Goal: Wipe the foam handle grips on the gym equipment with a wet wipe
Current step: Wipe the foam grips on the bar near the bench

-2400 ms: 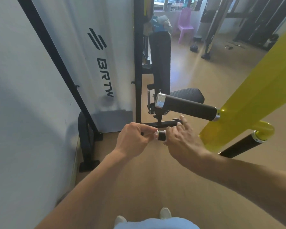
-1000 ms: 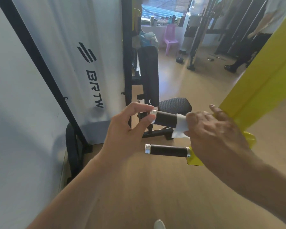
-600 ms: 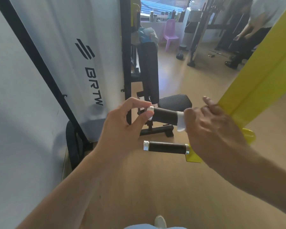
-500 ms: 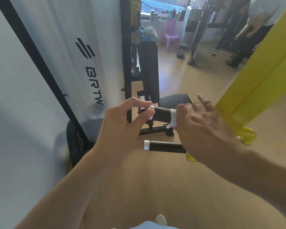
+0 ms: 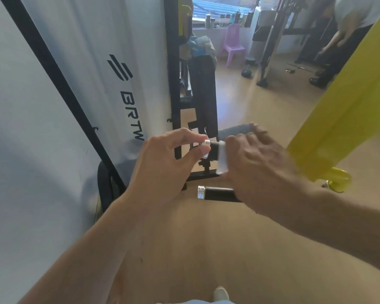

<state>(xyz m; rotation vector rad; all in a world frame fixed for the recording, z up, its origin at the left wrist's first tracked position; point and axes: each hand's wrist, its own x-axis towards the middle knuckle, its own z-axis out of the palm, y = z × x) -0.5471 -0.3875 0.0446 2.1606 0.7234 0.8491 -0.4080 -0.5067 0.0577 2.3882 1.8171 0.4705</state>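
Note:
Two black foam handle grips with silver end caps stick out leftward from a yellow machine arm point(image 5: 347, 119). My right hand point(image 5: 257, 165) is wrapped over the upper grip point(image 5: 213, 150) with a white wet wipe point(image 5: 221, 157) between palm and foam; only a short bit of foam shows near the cap. My left hand point(image 5: 169, 163) pinches that grip's silver end cap between thumb and forefinger. The lower grip point(image 5: 217, 193) hangs free beneath, its right part hidden behind my right wrist.
A white shroud marked BRTW point(image 5: 110, 84) with black frame bars stands at left. A black padded seat and backrest point(image 5: 203, 95) sit behind the grips. A pink chair point(image 5: 234, 43) and a bending person point(image 5: 347, 29) are farther back. Tan floor lies below.
My right hand has slid the wipe leftward along the upper grip toward the end cap. My left hand still holds the cap.

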